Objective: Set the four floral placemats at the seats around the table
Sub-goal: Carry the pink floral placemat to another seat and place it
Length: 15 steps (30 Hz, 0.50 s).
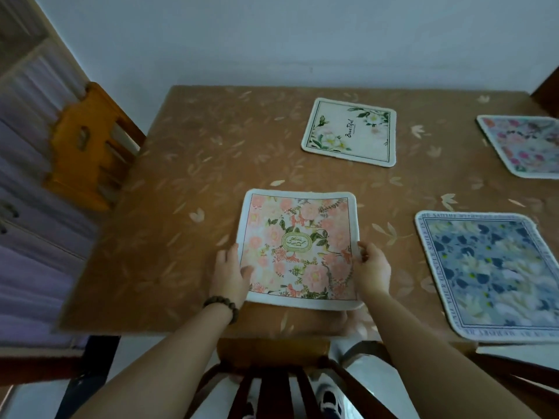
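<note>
Bare forearms, one beaded bracelet
No sleeves reach either forearm; a dark brown bead bracelet (222, 306) circles the left wrist; pale trousers and white-and-dark shoes (329, 402) show below.

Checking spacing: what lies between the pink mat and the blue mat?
Nothing but bare tablecloth separates the pink mat from the blue mat, as the head view shows.
</note>
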{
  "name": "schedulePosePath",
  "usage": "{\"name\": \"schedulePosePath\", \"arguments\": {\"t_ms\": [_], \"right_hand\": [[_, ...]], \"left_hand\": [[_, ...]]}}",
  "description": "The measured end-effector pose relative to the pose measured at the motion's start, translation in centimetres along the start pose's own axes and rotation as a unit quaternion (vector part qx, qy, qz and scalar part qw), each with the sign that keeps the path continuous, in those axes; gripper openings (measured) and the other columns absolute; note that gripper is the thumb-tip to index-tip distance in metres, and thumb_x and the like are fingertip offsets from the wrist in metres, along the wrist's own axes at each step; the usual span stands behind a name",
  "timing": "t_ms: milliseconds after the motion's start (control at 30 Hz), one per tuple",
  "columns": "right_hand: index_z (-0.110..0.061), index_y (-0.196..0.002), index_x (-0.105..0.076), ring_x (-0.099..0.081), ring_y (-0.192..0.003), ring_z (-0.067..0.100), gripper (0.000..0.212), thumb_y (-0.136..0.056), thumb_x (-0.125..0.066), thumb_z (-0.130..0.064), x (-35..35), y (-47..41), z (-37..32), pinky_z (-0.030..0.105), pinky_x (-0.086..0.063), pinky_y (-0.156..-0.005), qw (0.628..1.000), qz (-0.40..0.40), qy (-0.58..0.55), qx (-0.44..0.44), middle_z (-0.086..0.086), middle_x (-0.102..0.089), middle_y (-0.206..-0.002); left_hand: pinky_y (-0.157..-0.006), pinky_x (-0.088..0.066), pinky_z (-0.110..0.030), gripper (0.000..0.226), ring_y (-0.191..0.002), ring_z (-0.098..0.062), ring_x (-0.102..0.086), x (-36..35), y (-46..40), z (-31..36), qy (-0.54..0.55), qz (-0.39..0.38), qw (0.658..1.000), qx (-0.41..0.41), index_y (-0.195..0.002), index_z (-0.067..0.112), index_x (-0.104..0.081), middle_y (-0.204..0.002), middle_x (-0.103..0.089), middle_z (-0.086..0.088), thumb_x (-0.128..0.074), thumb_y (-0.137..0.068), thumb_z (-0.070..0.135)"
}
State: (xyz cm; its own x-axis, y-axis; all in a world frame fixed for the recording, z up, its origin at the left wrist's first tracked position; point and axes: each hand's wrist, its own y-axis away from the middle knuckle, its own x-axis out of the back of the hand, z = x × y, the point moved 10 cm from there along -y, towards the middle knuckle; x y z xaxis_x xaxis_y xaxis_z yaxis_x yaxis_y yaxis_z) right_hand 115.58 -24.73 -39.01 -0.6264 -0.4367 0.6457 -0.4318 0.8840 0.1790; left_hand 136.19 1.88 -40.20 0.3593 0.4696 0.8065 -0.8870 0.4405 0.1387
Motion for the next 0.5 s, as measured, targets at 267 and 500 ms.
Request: {"name": "schedulePosePath", "arguments": {"t_ms": [267, 500], "right_hand": [[-0.016, -0.145, -0.032, -0.041, -0.129, 0.029, 0.067, -0.089, -0.057, -0.044, -3.3, 1.1, 1.3, 0.042, -0.040, -0.098, 0.988, -0.112, 0.110, 0.004, 0.012, -0.042, -0.143], [-0.014, -0.141, -0.041, -0.040, -0.131, 0.029, 0.061, -0.088, -0.059, -0.039, -3.0, 1.2, 1.1, 0.044, -0.038, -0.102, 0.988, -0.103, 0.118, 0.008, 0.013, -0.044, -0.143]], "left_hand": [[-0.113, -0.013, -0.044, 0.125, -0.142, -0.027, -0.002, -4.2, 1.8, -1.6, -0.157, -0.160, 0.973, -0.053, -0.147, 0.023, 0.013, -0.157, 0.003, -0.007, -0.066, -0.062, 0.071], [-0.112, -0.012, -0.045, 0.124, -0.142, -0.029, -0.002, -3.9, 1.6, -1.5, -0.178, -0.146, 0.970, -0.077, -0.148, 0.025, 0.010, -0.157, 0.001, -0.010, -0.066, -0.061, 0.072]]}}
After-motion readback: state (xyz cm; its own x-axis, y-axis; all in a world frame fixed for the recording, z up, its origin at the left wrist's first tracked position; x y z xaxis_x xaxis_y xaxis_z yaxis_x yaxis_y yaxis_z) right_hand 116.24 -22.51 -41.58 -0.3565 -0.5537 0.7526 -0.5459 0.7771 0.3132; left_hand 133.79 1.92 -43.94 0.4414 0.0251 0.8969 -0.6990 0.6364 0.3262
